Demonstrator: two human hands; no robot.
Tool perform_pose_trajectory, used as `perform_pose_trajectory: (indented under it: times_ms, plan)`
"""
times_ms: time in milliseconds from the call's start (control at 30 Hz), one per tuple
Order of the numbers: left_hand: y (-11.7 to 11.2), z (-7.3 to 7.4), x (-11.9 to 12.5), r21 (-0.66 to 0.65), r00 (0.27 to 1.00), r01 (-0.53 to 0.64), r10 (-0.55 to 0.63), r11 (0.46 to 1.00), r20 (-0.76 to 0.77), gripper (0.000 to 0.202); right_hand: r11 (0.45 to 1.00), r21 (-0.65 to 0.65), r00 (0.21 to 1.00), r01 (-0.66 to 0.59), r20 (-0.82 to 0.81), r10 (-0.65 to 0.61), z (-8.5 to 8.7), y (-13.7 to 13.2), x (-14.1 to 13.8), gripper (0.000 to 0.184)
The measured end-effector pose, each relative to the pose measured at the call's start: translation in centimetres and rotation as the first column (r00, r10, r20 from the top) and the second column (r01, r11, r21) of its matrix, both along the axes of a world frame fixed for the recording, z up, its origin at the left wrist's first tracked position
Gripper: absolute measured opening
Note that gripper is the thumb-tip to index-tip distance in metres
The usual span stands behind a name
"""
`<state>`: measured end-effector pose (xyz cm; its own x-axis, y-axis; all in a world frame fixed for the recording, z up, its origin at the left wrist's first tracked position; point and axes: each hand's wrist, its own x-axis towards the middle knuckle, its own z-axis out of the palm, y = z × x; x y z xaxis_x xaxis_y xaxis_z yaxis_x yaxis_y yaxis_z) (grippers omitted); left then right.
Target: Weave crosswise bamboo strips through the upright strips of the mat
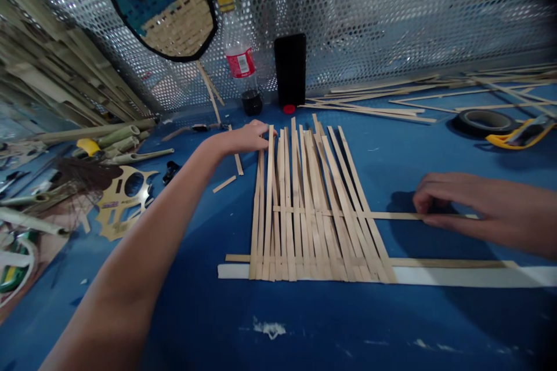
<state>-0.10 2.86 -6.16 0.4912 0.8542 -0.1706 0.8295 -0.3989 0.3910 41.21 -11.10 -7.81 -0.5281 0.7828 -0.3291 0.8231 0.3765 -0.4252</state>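
Observation:
Many upright bamboo strips [304, 185] lie side by side in a fan on the blue table, their near ends on a white tape strip [474, 276]. One crosswise bamboo strip [394, 215] passes over some and under others at mid-height. My right hand [461, 206] pinches its right part between thumb and fingers. At the far left end of the fan, my left hand [250, 138] closes on the top of an upright strip [270, 185]; some of its fingertips are hidden. Another crosswise strip [452, 263] runs through the near ends, just above the tape.
Behind stand a cola bottle [241, 64], a black phone [290, 69] and a woven round fan [174, 17] against perforated metal. Loose strips [374, 109], black tape [485, 122] and a yellow-handled tool [522, 133] lie back right. Bamboo pieces [122, 142] and a cut-out board [124, 203] lie left.

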Motion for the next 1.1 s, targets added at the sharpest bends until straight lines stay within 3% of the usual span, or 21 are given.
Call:
perform_pose_trajectory:
  times_ms: [200,300,433,567,700,900,1100]
  plan:
    - [0.0,0.6,0.3,0.085,0.971,-0.066,0.045,0.994,0.234,0.035,0.999,0.019,0.999,-0.032,0.002,0.032,-0.4,0.3,0.4,0.037]
    - [-0.2,0.6,0.9,0.061,0.952,-0.034,0.014,0.998,0.306,0.038,0.999,0.023,0.999,-0.043,0.006,0.042,-0.4,0.3,0.3,0.037]
    - [-0.4,-0.5,1.4,0.026,0.96,0.016,-0.022,1.0,0.278,0.043,1.0,0.014,1.0,-0.024,0.015,0.024,-0.3,0.2,0.3,0.035]
    - [-0.4,-1.5,1.6,0.099,0.981,0.024,-0.042,0.995,0.187,0.046,1.0,0.014,1.0,-0.012,0.006,0.012,-0.2,0.1,0.3,0.035]
    - [-0.5,-1.5,2.0,0.163,0.992,-0.016,-0.005,0.987,0.124,0.04,1.0,0.014,1.0,0.018,-0.012,-0.018,-0.2,0.0,0.2,0.034]
    - [-0.5,-0.3,2.1,0.112,0.957,-0.106,0.07,0.988,0.283,0.049,1.0,-0.001,1.0,-0.01,0.011,0.01,-0.2,0.2,0.2,0.035]
    - [-1.0,2.6,1.7,-0.019,0.864,-0.161,0.151,0.987,0.481,0.052,0.999,-0.025,1.0,-0.03,0.01,0.03,-0.2,0.4,0.3,0.04]
